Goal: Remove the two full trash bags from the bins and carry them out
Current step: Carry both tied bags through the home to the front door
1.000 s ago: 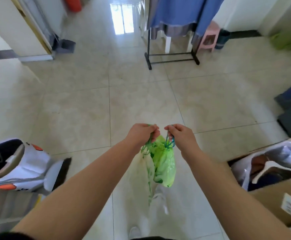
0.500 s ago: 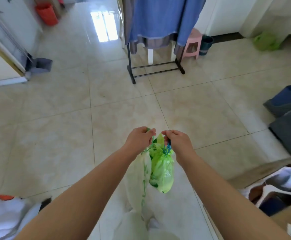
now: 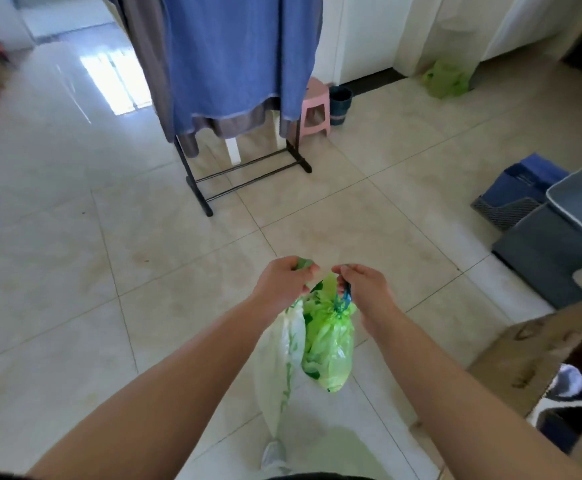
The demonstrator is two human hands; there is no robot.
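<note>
Pale bag [image 3: 279, 358] hangs from the left hand [image 3: 282, 285], whose fingers curl tight round its neck. Green bag [image 3: 331, 344] hangs touching it from the right hand [image 3: 365, 289], whose fingers pinch its blue drawstring [image 3: 343, 299]. Both bags hang long axis vertical, necks up, above the floor [image 3: 178, 271].

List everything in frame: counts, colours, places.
Bright green plastic trash bag: 1, green, hanging from right hand.
Pale translucent plastic trash bag: 1, whitish-green, hanging from left hand.
Black metal clothes rack: 1, black, ahead on floor.
Hanging cloths: 2, blue and grey, on rack.
Pink plastic stool: 1, pink, behind rack.
Dark round bin: 1, dark blue, beside stool.
Loose green plastic bag: 1, green, far background, right.
Grey plastic tubs: 2, grey, right edge.
Brown cardboard box: 1, brown, lower right.
Left hand: 1, bare, gripping pale bag's top.
Right hand: 1, bare, holding blue drawstring.
</note>
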